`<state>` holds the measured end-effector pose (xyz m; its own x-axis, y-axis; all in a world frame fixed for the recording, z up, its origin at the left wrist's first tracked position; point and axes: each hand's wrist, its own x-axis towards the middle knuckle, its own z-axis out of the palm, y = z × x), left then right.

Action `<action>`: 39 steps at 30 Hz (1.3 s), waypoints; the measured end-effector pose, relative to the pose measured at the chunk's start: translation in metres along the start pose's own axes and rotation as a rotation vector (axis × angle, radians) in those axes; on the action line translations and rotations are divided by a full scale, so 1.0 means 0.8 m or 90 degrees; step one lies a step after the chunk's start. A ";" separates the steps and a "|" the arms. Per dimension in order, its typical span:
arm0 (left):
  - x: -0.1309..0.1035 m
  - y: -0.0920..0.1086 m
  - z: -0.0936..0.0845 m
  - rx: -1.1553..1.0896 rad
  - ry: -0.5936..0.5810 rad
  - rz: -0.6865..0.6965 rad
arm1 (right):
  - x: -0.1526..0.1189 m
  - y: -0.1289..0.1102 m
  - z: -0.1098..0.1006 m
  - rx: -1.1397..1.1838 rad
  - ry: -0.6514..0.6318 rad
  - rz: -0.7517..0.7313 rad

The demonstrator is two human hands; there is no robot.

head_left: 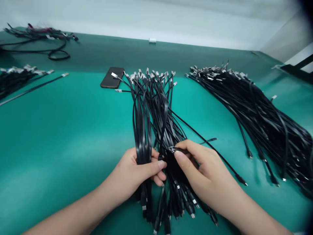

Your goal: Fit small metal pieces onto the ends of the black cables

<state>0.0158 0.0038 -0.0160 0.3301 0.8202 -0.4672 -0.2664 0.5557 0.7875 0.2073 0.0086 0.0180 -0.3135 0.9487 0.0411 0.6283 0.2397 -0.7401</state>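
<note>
In the head view, my left hand (140, 166) is closed around a bunch of flat black cables (143, 130). Its thumb and fingers also pinch a single cable at a small black block (160, 157). Just right of it, my right hand (200, 163) is closed, with thumb and forefinger on a small dark item with a shiny metal tip (171, 149); its kind is unclear. Beneath both hands spreads the rest of the cable pile (156, 85), silver plugs at the far end and black-sleeved plugs (188, 205) at the near end.
A large heap of black cables (256, 107) lies at the right. More cables (17, 80) lie at the left, and a tangled bundle (44, 34) at the back left. A dark phone (111, 78) rests behind the pile on the green mat (73, 130).
</note>
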 end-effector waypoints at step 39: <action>0.001 0.001 0.000 -0.049 0.027 0.004 | -0.006 -0.003 0.014 0.007 -0.008 -0.010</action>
<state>0.0161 0.0052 -0.0155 0.2904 0.8277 -0.4802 -0.3372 0.5581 0.7581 0.1993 0.0010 0.0123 -0.3325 0.9420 0.0450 0.6156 0.2530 -0.7464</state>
